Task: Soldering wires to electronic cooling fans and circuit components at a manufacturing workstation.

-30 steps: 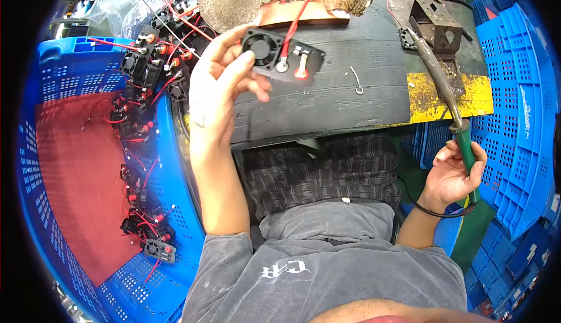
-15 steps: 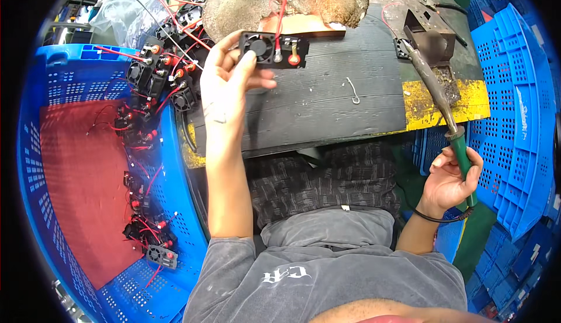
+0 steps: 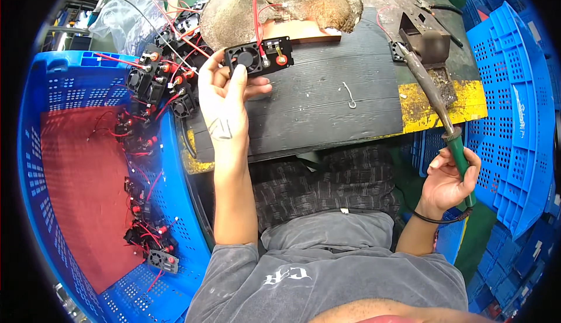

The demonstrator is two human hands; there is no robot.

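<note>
My left hand (image 3: 225,92) pinches a black fan panel (image 3: 270,54) by its fan end, above the dark work board (image 3: 315,95). A red terminal and a metal post stand on the panel, and a red wire (image 3: 255,19) rises from it. My right hand (image 3: 447,180) is wrapped around the green handle of a large soldering iron (image 3: 459,153). The iron's shaft slants up and left, its tip resting near a brown metal stand (image 3: 429,40) at the board's right. A small black fan (image 3: 398,51) sits by that tip.
Several wired fan panels (image 3: 153,83) are heaped at the board's left. More lie along the red-lined blue crate (image 3: 105,55) at left. A crusty metal hood (image 3: 234,10) stands behind the board, with a copper-coloured block (image 3: 301,31) before it. A bent wire (image 3: 349,95) lies on the board. Blue crates (image 3: 508,118) stand at right.
My left hand has moved slightly left and nearer with the fan panel, which has tilted a little. My right hand and the soldering iron stay nearly still.
</note>
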